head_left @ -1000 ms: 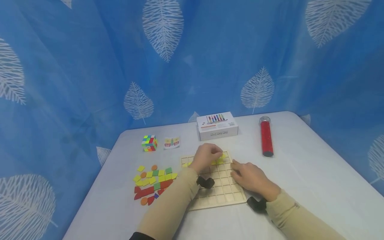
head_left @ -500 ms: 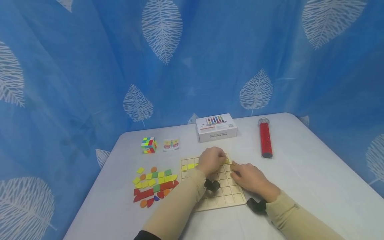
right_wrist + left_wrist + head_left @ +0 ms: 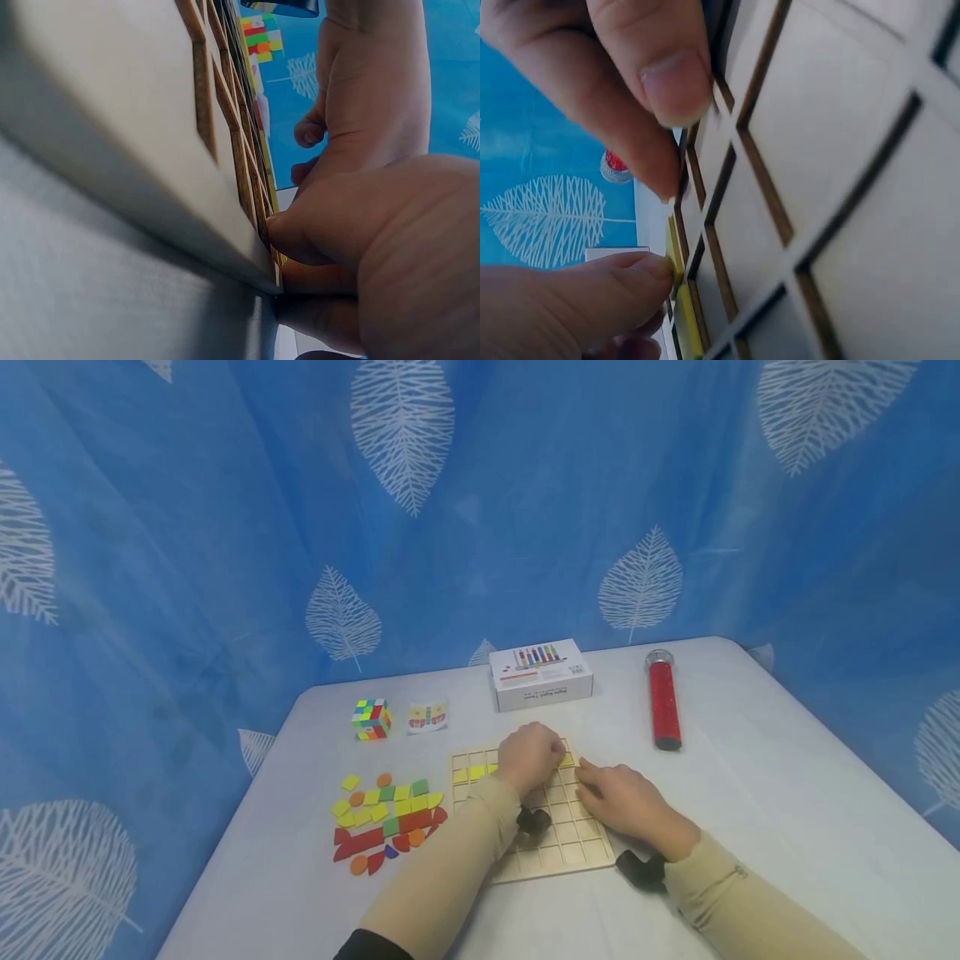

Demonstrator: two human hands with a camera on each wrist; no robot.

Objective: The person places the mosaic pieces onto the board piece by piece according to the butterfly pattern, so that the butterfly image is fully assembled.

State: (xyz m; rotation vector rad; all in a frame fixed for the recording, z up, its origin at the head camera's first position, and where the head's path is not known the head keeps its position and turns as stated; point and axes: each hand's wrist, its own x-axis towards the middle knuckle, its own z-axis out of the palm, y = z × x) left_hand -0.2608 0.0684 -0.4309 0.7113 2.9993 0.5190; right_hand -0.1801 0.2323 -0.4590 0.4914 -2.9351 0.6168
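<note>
A pale wooden grid board lies on the table, with yellow square tiles in one of its far rows. My left hand reaches over the board. Its fingers are curled, and thumb and fingers pinch a yellow tile in the far right cells; the left wrist view shows the thumb tip on the yellow piece. My right hand grips the board's right edge, thumb on the rim and fingers at the side, as the right wrist view shows. The left hand hides the middle of that row.
Left of the board lie loose tiles in red, yellow, green, orange and blue. Behind them are a puzzle cube and a picture card. A white box stands at the back, and a red tube lies to the right.
My left hand has moved slightly right along the far row with the yellow tile, which now lies at the board's right side. The right hand has stayed at the edge.
</note>
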